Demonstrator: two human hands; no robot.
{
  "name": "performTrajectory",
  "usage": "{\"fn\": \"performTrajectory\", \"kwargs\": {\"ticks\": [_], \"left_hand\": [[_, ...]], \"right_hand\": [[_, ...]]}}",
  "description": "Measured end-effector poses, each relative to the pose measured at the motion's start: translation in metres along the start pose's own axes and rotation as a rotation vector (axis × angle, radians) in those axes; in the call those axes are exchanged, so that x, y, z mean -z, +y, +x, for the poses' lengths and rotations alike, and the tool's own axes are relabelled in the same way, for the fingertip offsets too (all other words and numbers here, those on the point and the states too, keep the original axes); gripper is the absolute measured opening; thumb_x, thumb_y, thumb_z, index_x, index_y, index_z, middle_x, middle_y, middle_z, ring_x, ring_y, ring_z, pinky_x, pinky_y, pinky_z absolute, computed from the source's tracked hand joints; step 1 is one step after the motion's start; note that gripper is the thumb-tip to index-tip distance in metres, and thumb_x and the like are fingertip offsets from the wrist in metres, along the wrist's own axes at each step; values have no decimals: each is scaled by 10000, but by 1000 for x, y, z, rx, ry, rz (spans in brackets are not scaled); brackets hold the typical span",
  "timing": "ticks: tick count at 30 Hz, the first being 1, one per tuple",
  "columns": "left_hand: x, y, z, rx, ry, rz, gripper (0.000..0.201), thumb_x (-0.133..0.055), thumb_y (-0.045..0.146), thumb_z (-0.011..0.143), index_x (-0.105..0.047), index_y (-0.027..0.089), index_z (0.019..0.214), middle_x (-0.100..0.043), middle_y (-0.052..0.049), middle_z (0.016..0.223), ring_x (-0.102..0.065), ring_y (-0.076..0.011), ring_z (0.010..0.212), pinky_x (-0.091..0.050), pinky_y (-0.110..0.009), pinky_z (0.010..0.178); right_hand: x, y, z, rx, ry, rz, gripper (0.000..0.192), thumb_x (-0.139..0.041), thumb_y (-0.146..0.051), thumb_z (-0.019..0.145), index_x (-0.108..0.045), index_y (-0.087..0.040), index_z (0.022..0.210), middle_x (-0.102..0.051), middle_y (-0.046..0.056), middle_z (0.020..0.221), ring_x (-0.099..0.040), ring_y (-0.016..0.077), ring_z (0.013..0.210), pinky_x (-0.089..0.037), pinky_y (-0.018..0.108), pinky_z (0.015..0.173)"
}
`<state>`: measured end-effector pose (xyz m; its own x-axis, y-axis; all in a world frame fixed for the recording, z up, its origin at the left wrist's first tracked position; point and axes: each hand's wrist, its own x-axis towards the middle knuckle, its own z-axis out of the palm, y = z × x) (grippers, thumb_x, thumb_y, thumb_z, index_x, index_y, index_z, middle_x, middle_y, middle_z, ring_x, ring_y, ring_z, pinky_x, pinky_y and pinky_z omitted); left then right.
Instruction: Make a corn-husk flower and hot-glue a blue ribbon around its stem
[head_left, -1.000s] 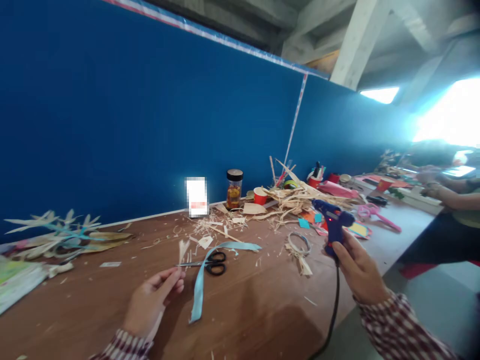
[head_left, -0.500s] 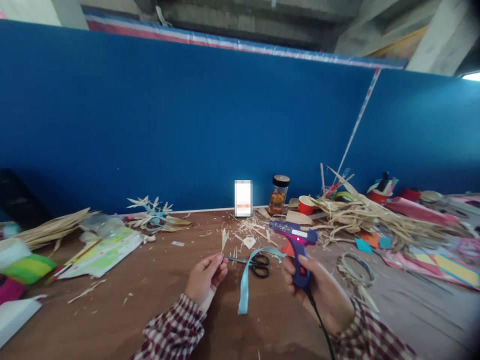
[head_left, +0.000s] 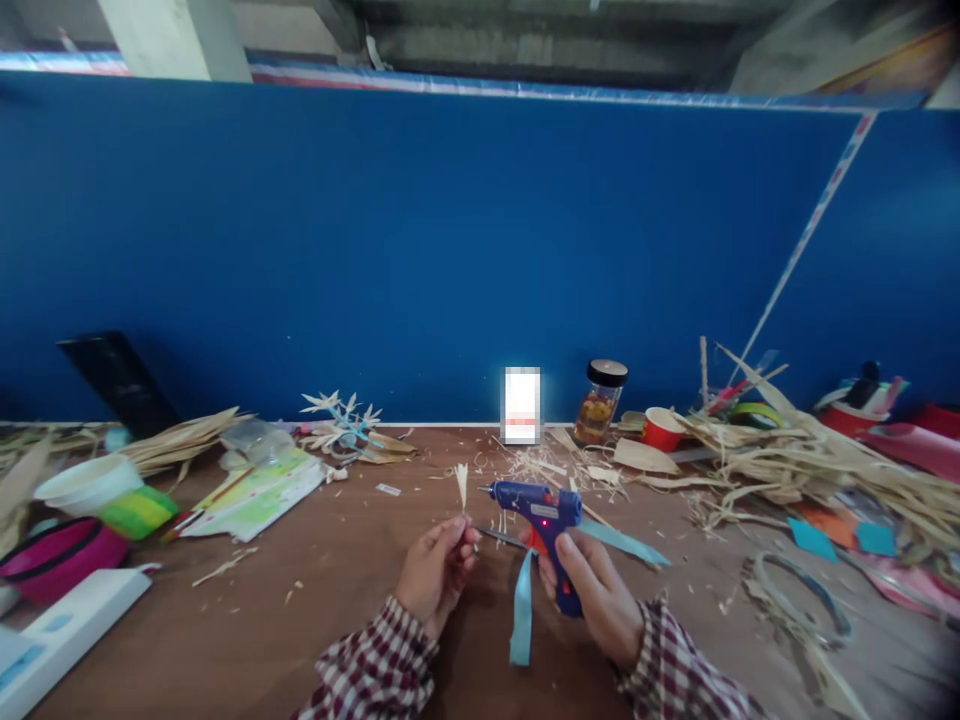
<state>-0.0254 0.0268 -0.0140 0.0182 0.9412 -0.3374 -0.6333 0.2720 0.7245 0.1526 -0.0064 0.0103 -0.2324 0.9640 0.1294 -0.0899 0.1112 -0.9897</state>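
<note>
Between the thumb and fingers of my left hand (head_left: 439, 570) a small pale husk piece (head_left: 461, 488) is pinched upright, its top fanned out. My right hand (head_left: 596, 590) is wrapped round the handle of a blue glue gun (head_left: 546, 510) with a red light lit on its side. The gun's nozzle points left and sits close to the husk piece, a small gap apart. Beneath the gun, a light blue ribbon (head_left: 521, 620) lies on the table. Scissors (head_left: 501, 537) lie behind it, their handles hidden by the gun and hand.
Husk scraps (head_left: 532, 462) litter the brown table (head_left: 337, 610). Behind stand a black-lidded jar (head_left: 600, 405) and a red paper cup (head_left: 661, 430). Dried husks (head_left: 795, 450) pile up at right, near a wrapped ring (head_left: 806, 600). A white power strip (head_left: 82, 635) lies at left.
The glue gun in my right hand has moved left, its nozzle now near the husk piece. My left hand still pinches that piece. The camera view has turned left.
</note>
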Motion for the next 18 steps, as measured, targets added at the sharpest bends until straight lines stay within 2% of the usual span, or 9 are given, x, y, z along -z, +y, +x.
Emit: {"fn": "performTrajectory", "kwargs": {"ticks": [5, 18], "left_hand": [[-1, -1, 2, 11, 6, 28, 72, -545, 136, 763, -595, 89, 743, -583, -6, 558, -504, -33, 378, -458, -125, 367], [-2, -5, -1, 3, 0, 103, 95, -651, 185, 677, -605, 109, 709, -587, 0, 571, -498, -28, 409, -461, -121, 398]], "right_hand": [[2, 7, -2, -56, -14, 41, 404, -303, -470, 856, -532, -143, 921, -432, -5, 595, -396, 104, 514, -337, 241, 490], [6, 16, -7, -90, 5, -115, 429, -300, -479, 851, -542, -132, 924, -480, 14, 606, -427, 118, 529, -366, 249, 501]]}}
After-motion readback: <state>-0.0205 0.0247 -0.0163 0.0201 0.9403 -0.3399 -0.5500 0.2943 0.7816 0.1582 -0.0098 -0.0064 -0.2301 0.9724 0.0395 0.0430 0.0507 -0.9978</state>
